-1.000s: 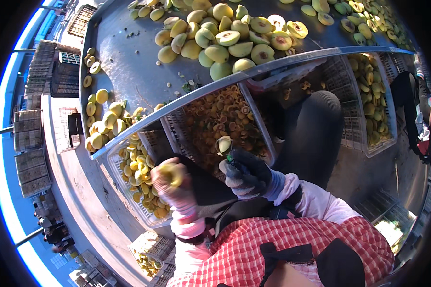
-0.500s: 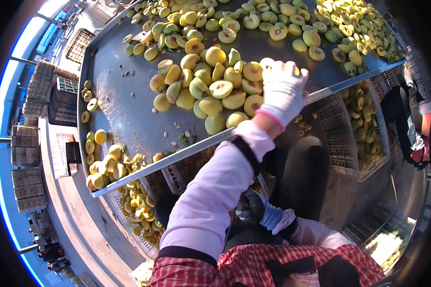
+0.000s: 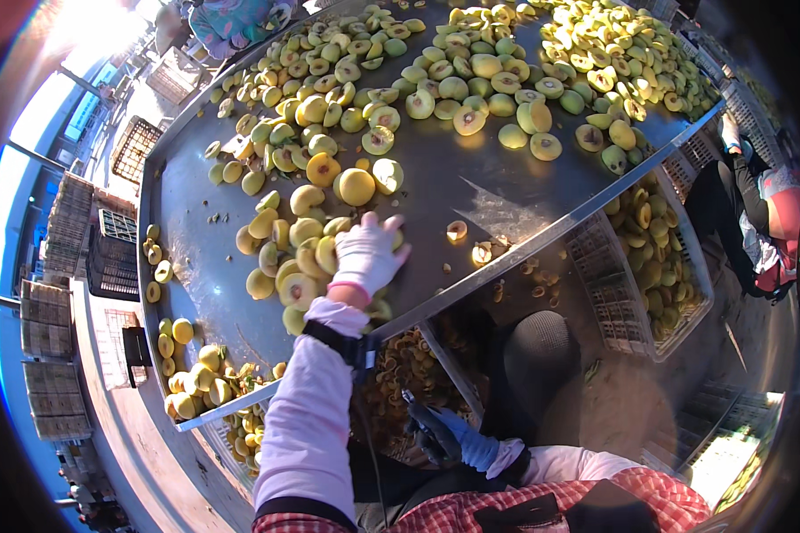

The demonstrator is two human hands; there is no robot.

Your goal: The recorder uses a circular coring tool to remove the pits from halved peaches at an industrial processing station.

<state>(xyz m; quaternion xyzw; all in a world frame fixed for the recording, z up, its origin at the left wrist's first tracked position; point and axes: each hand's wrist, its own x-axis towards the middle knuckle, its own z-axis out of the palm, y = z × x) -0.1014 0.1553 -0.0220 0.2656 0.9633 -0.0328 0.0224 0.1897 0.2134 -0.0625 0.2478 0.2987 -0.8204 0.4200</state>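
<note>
My left hand (image 3: 366, 255), in a white glove with a pink cuff edge, lies on the right side of a pile of halved yellow-green stone fruit (image 3: 308, 230) on the metal table. Its fingers are spread over the fruit, with the thumb apart; their undersides are hidden. Below the table's near edge, my right hand (image 3: 437, 435) wears a dark glove and a blue cuff. It is closed around a small tool (image 3: 407, 396), of which only a metal tip shows. A few bits of fruit (image 3: 456, 232) lie to the right of the pile.
More fruit halves (image 3: 453, 87) cover the far side of the metal table (image 3: 206, 293). Crates full of fruit (image 3: 653, 266) stand below its right edge. Scraps (image 3: 409, 382) lie beneath the near edge. Another person (image 3: 764, 213) sits at the right; a patterned sleeve (image 3: 231, 25) shows beyond the table.
My left hand has moved left along the near side of the table, and the pile has shifted left with it. My right hand is lower and its tool tip now shows. The view has shifted.
</note>
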